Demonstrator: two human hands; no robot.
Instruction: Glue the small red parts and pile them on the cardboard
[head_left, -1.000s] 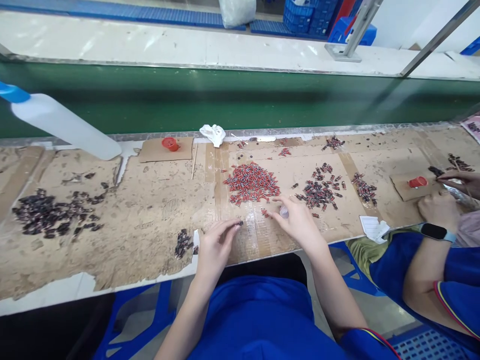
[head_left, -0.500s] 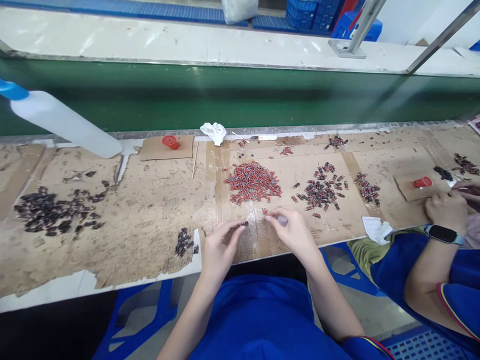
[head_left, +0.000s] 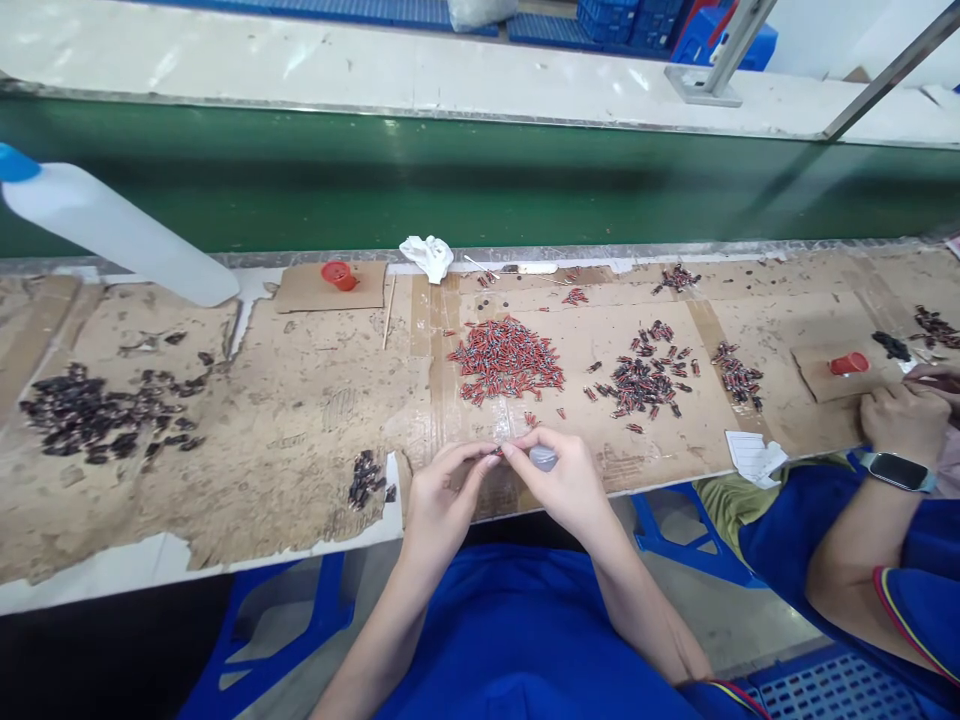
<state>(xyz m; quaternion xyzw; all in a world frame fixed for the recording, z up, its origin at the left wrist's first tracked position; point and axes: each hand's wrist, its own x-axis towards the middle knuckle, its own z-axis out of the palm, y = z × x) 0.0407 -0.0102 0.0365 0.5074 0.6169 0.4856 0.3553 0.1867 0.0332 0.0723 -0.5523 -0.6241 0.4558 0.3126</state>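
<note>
My left hand (head_left: 441,492) is closed, thumb and forefinger pinching a small black part (head_left: 493,453). Against it, my right hand (head_left: 564,478) pinches a small red piece (head_left: 503,451), and the fingertips of both hands nearly meet. The fingers partly cover these parts. A translucent rounded object (head_left: 543,458) shows at my right fingers; whether it is worn or held I cannot tell. Just beyond my hands lies a heap of small red-and-silver pieces (head_left: 507,358). To its right is a pile of black-and-red parts (head_left: 645,382).
Cardboard (head_left: 300,400) covers the bench. Black parts (head_left: 105,412) are heaped at left, with a smaller cluster (head_left: 365,480) near the front edge. A white bottle (head_left: 120,230) leans in at left. A red cup (head_left: 339,276) stands behind. A co-worker's hand (head_left: 904,425) is at right.
My right hand has moved left and nearer from beside the red pieces, bringing one to the black part in my left hand. My left hand has barely moved.
</note>
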